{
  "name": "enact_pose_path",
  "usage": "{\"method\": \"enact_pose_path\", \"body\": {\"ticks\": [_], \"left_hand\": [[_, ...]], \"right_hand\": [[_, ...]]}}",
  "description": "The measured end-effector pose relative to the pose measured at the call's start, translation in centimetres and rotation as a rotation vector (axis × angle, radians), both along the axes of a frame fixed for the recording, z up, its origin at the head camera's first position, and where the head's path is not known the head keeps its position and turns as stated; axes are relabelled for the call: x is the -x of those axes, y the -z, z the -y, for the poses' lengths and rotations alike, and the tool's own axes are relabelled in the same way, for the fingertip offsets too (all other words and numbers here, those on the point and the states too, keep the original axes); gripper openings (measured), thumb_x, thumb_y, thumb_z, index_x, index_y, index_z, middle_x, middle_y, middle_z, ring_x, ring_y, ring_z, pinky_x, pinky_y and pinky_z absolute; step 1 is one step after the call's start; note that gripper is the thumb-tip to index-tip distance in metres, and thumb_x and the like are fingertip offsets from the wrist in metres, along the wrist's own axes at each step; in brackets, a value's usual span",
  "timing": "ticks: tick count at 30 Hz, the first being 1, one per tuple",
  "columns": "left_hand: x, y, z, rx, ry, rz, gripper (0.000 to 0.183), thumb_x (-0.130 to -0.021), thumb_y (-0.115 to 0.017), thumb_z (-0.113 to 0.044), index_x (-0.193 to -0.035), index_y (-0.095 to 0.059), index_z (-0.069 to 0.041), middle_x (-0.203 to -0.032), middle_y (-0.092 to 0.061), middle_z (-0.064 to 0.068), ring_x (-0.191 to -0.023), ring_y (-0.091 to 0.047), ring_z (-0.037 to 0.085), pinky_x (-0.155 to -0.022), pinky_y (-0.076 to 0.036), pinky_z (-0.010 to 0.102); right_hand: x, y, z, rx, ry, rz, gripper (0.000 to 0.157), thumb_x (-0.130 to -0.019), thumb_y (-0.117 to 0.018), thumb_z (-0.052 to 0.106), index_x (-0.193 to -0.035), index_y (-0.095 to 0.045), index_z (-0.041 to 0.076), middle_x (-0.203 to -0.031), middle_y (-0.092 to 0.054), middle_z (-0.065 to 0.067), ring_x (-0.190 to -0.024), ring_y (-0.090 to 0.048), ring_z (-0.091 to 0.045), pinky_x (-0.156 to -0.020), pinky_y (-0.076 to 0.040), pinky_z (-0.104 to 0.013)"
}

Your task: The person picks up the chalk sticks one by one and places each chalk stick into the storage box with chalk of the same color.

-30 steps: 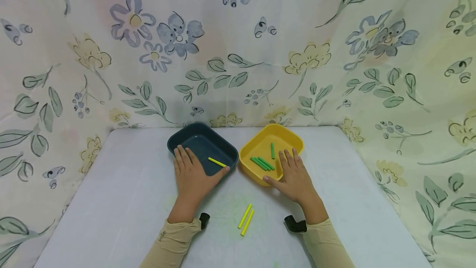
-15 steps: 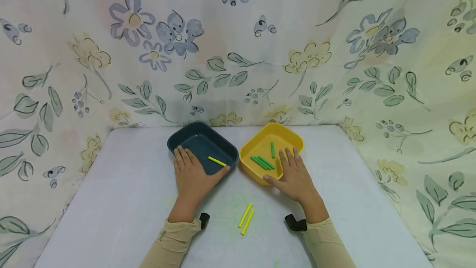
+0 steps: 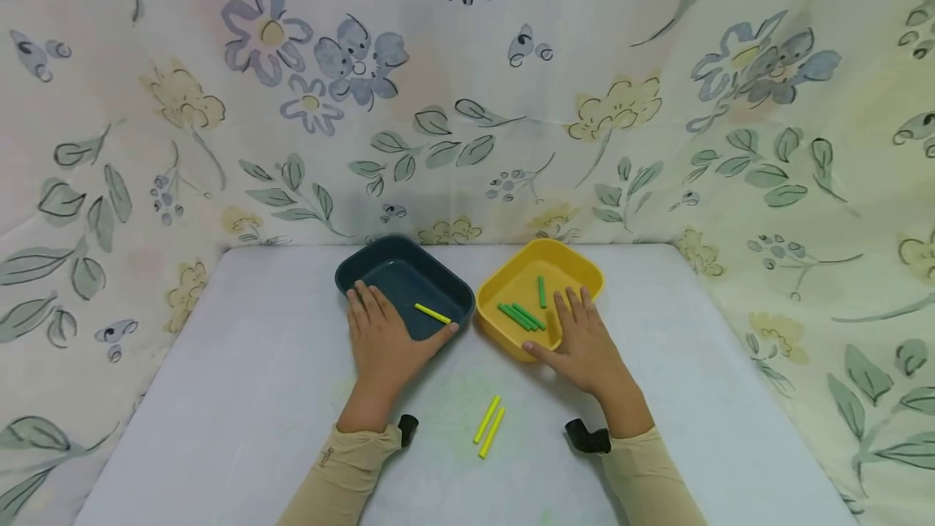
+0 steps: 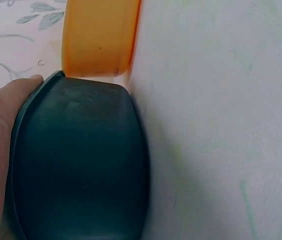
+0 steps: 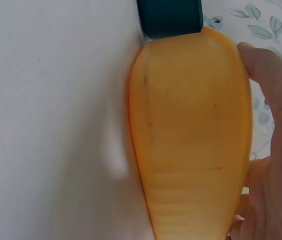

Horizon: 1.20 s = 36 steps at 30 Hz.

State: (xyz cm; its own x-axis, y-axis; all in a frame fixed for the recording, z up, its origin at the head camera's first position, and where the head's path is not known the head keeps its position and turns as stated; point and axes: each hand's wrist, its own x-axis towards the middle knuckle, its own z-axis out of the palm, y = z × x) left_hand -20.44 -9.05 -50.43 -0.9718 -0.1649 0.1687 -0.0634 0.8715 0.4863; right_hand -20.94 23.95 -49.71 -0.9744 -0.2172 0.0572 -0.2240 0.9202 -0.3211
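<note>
My left hand [image 3: 385,341] rests over the near-left rim of a dark blue tray [image 3: 394,254], fingers extended and thumb on the rim. Inside that tray lies one short yellow stick [image 3: 433,313]. On the yellow tray [image 3: 504,274] my right hand [image 3: 588,345] lies across the near-right rim, its fingers spread and straight. Several green sticks [image 3: 542,292] lie in the yellow tray. Both wrist views show the trays' outer walls close up: the dark blue wall [image 4: 81,160] beside the left thumb, the yellow wall [image 5: 190,135] beside the right hand.
Two yellow sticks [image 3: 487,419] lie side by side on the white table [image 3: 241,396], between the forearms. Faint green smudges mark the tabletop. A black curved piece [image 3: 587,437] sticks out at the right cuff, another [image 3: 408,429] at the left. Floral cloth [image 3: 453,63] hangs behind.
The head view has shifted slightly, moving the whole scene a little to the right. Hands, trays and sticks keep their places relative to one another.
</note>
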Motion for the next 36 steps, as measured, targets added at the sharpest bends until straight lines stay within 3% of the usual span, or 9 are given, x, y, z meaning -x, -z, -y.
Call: {"method": "enact_pose_path", "body": {"ticks": [8,16,20,24,27,36], "left_hand": [[0.3,0.4,-0.1,-0.007,-0.009,0.003,0.156,-0.070,-0.056,-0.102,-0.167,0.005,0.004,-0.176,0.009,0.028,-0.165,0.012,0.044,-0.133,-0.007,0.061],[0.2,0.2,-0.1,0.003,0.002,0.015,0.155,-0.071,-0.056,-0.101,-0.167,0.006,0.004,-0.176,0.010,0.029,-0.165,0.011,0.045,-0.133,-0.006,0.061],[0.1,0.1,0.0,0.005,0.000,0.025,0.155,-0.071,-0.056,-0.101,-0.167,0.006,0.004,-0.176,0.010,0.028,-0.165,0.011,0.045,-0.133,-0.005,0.061],[0.0,0.0,-0.1,0.013,0.000,0.024,0.154,-0.072,-0.055,-0.101,-0.167,0.006,0.004,-0.176,0.008,0.029,-0.165,0.009,0.046,-0.133,-0.005,0.061],[0.0,0.0,-0.1,0.017,0.004,0.019,0.154,-0.072,-0.054,-0.102,-0.167,0.004,0.004,-0.176,0.007,0.029,-0.165,0.008,0.048,-0.133,-0.005,0.061],[-0.1,-0.1,-0.1,0.017,0.003,0.001,0.153,-0.072,-0.055,-0.101,-0.167,0.002,0.004,-0.176,0.005,0.029,-0.164,0.006,0.049,-0.133,-0.005,0.061]], "right_hand": [[-0.2,-1.0,0.4,0.057,-0.024,-0.042,0.116,-0.091,-0.062,0.080,-0.168,-0.026,0.002,-0.175,-0.024,-0.020,-0.166,-0.006,-0.041,-0.129,-0.022,-0.066],[-0.3,-2.1,1.1,0.092,-0.063,-0.137,0.103,-0.094,-0.064,0.074,-0.166,-0.034,0.007,-0.173,-0.032,-0.018,-0.164,-0.018,-0.042,-0.125,-0.031,-0.066],[-0.6,-2.8,1.4,0.092,-0.074,-0.200,0.092,-0.094,-0.069,0.068,-0.159,-0.048,0.006,-0.167,-0.043,-0.018,-0.161,-0.028,-0.043,-0.121,-0.037,-0.066],[-1.1,-3.3,1.7,0.090,-0.069,-0.287,0.074,-0.092,-0.076,0.058,-0.142,-0.066,0.004,-0.150,-0.059,-0.017,-0.147,-0.049,-0.042,-0.114,-0.047,-0.063],[-1.6,-3.3,1.8,0.088,-0.070,-0.318,0.068,-0.092,-0.077,0.057,-0.135,-0.071,0.005,-0.136,-0.065,-0.016,-0.131,-0.060,-0.039,-0.104,-0.053,-0.060],[-3.5,-3.6,3.0,0.107,-0.122,-0.321,0.057,-0.091,-0.079,0.054,-0.127,-0.074,0.011,-0.122,-0.069,-0.006,-0.113,-0.065,-0.026,-0.094,-0.058,-0.048]]}}
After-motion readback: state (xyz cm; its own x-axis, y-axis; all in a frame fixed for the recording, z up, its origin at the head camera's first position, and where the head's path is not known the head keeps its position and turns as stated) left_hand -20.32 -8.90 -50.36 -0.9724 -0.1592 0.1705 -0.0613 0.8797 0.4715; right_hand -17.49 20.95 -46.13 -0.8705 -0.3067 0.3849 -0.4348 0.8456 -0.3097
